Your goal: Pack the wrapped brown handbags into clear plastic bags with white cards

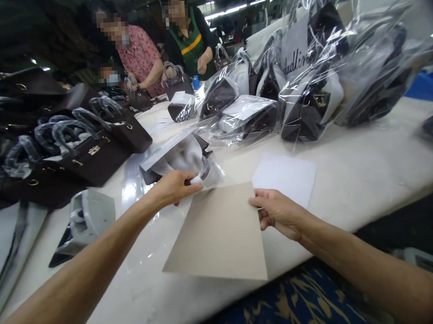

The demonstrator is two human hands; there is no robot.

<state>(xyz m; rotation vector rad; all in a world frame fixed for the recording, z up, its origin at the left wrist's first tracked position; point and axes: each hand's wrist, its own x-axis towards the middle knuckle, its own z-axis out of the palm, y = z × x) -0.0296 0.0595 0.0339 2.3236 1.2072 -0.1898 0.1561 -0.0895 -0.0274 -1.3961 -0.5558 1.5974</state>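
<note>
Between my thumb and fingers, my right hand (273, 211) pinches the right edge of a beige sheet of cardboard (221, 235), tilted above the table. My left hand (176, 186) closes on the wrapped handle (204, 170) of a dark handbag (151, 176) lying on its side. White padding or paper (181, 157) covers much of that bag. Clear plastic (130, 187) spreads under and beside it. A stack of white paper (286, 175) lies just beyond my right hand.
Several dark handbags with wrapped handles (91, 155) crowd the left side. Bags in clear plastic (304, 107) line the back right. A grey tape dispenser (91, 213) stands at left on the white table (378, 167). Two people (140, 54) work across the table.
</note>
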